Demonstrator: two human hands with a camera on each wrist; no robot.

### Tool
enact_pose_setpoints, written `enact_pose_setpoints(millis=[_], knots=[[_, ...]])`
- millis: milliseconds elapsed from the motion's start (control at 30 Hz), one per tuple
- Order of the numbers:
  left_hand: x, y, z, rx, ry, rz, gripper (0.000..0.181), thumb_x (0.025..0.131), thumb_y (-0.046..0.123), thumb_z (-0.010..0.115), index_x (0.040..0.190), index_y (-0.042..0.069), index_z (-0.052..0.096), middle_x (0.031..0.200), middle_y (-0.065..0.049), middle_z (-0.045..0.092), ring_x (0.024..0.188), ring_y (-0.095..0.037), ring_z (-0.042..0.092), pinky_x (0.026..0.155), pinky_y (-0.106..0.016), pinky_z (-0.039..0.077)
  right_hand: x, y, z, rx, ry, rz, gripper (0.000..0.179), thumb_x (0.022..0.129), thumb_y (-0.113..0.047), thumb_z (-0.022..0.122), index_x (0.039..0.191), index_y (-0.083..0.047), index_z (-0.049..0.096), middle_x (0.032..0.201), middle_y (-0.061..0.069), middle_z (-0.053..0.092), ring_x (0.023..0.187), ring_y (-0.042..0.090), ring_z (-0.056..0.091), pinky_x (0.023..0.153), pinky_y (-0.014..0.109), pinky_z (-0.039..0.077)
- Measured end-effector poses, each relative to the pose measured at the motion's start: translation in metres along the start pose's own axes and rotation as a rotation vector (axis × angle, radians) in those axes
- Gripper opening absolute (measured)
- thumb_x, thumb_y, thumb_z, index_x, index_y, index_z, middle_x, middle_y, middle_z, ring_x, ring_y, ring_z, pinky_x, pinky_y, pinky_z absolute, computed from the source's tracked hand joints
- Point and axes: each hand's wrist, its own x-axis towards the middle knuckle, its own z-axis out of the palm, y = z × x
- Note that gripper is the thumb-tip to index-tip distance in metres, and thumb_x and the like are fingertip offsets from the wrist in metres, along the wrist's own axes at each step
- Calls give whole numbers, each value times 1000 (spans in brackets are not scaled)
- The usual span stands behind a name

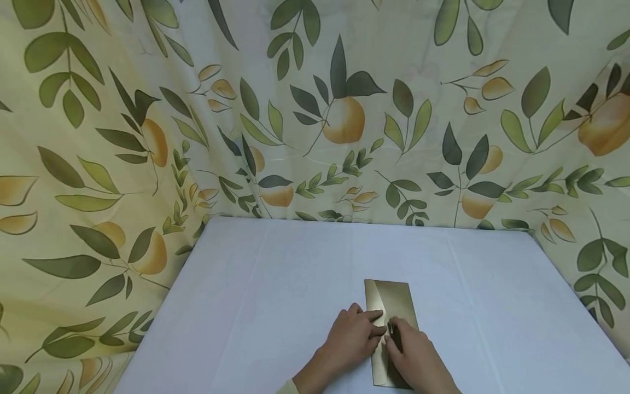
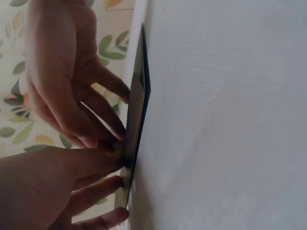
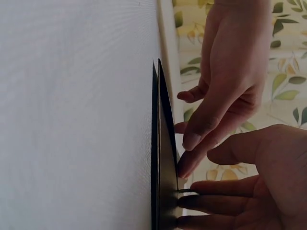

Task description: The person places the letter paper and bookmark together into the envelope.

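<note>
A gold envelope (image 1: pixel 401 298) lies flat on the white-covered table, its long flap (image 1: pixel 378 361) folded over along the left side. My left hand (image 1: pixel 350 335) rests over the flap edge, its fingers reaching across and pressing on it. From the right, my right hand (image 1: pixel 418 353) touches the envelope near its middle, thumb and index fingertip apart. A small dark piece (image 1: pixel 390 327) shows at the flap edge beside the right fingertips. In the right wrist view, the envelope (image 3: pixel 167 191) appears edge-on, with my right hand's (image 3: pixel 259 182) fingers extended onto it and the thumb held away.
The white tablecloth (image 1: pixel 275 273) spreads around the envelope on every side. Behind and to the left hangs a curtain (image 1: pixel 236 137) printed with leaves and orange fruit, meeting the table's back edge.
</note>
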Motion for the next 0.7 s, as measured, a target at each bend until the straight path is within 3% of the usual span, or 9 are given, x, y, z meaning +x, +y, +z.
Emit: enact_pose_setpoints(millis=[133,333,500,700], knots=[[1,-2,1,-7,-39,5,27,97,28,71,121,38,78,142,16,59,92,-8,50,69,-22,36,0,2,1,-7,-8,-22,40,96,-13,71,132,2,60,126,20,66,110,39,66,89,56,52],[4,-8,1,-78,-60,18,27,98,27,68,123,35,78,141,18,59,97,-6,53,70,-21,41,2,5,1,-15,-49,-18,39,98,-14,69,133,2,63,138,32,57,133,54,47,99,64,44],[2,-16,-4,-223,-112,14,20,99,24,68,114,23,82,137,19,62,108,0,55,81,-17,46,1,6,3,-41,-88,-24,40,99,-16,68,133,6,65,141,29,56,135,54,44,101,66,42],[-2,-30,-14,-346,-239,59,18,100,23,69,109,18,83,138,17,61,118,2,52,96,-19,44,-2,8,5,-104,-114,-46,42,97,-16,71,132,7,66,145,26,55,135,54,43,99,65,44]])
